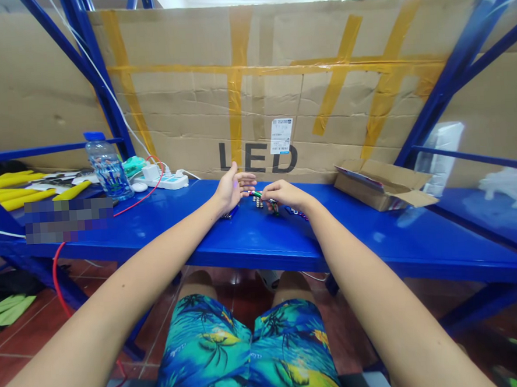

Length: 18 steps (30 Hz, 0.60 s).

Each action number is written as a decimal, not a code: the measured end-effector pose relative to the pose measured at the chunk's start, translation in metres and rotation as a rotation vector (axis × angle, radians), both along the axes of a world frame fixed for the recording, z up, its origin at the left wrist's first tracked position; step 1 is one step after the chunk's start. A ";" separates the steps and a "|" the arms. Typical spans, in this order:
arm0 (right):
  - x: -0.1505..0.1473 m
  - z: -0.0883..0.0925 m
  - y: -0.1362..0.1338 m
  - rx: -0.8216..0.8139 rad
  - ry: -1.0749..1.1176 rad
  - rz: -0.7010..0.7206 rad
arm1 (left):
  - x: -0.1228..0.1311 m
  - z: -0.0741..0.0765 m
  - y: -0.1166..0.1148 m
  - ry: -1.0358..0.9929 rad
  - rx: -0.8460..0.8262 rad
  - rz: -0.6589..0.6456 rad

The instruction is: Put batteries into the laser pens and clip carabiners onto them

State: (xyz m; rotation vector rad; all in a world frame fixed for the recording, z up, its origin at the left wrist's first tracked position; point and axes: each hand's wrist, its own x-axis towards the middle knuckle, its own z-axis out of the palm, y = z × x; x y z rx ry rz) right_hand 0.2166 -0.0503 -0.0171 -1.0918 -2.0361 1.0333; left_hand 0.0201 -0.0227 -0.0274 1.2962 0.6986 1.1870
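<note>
My right hand (282, 194) pinches a thin, shiny green-and-red piece (257, 193), too small to name for sure. Its red end reaches toward my left hand (234, 190), whose thumb stands up and whose fingers are apart. Whether the left fingertips touch that end I cannot tell. Just below it is a cluster of small metallic round pieces (258, 202). A dark blue piece (230, 213) lies under my left hand, partly hidden. Beside my right wrist lies a blue, red and white patterned item (295, 213), partly covered by the arm.
The blue table (257, 240) backs onto a big cardboard panel (184, 116). An opened carton (372, 186) sits at right. On the left are a water bottle (108, 167), a white power strip (170, 180), a red cable (147, 194) and yellow-handled items (22, 193).
</note>
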 end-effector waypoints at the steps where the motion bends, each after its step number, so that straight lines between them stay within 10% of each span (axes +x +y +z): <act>1: 0.000 0.000 0.001 0.007 -0.008 0.008 | 0.000 0.000 0.000 0.000 0.001 -0.004; 18: 0.003 -0.001 0.003 0.004 -0.025 0.003 | -0.005 0.003 -0.002 -0.097 -0.047 -0.087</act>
